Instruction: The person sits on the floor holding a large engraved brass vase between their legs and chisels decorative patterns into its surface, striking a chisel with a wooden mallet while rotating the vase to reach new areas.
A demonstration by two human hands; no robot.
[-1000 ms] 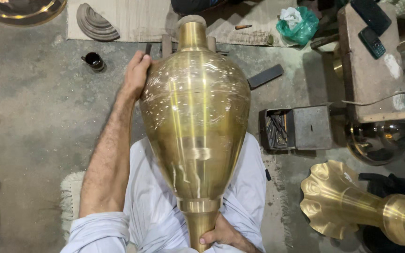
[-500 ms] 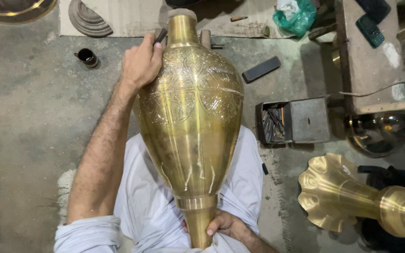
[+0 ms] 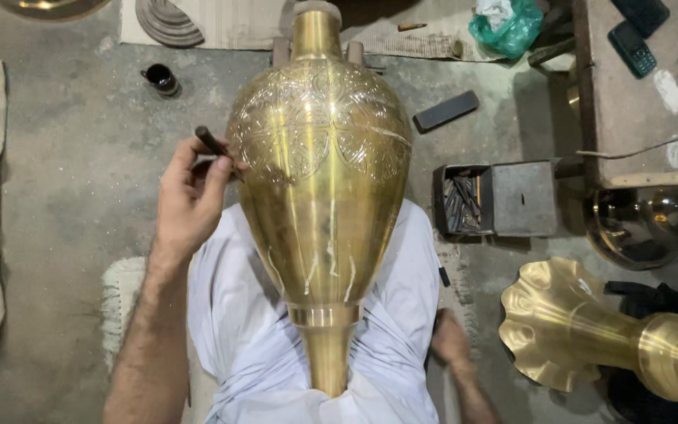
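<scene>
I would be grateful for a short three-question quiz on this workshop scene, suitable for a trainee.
1. True or false: the left hand holds a thin dark tool beside the engraved part of the brass vase.
2. Which lies on the floor just right of the vase's shoulder? A) a dark flat bar B) a hammer C) a paintbrush
3. Fill in: the fluted brass piece lies on its ____ at the lower right.

Key
1. True; the tool sits between thumb and fingers, its tip near the vase's side.
2. A.
3. Side. The right hand is blurred by the person's knee, away from the vase.
</scene>
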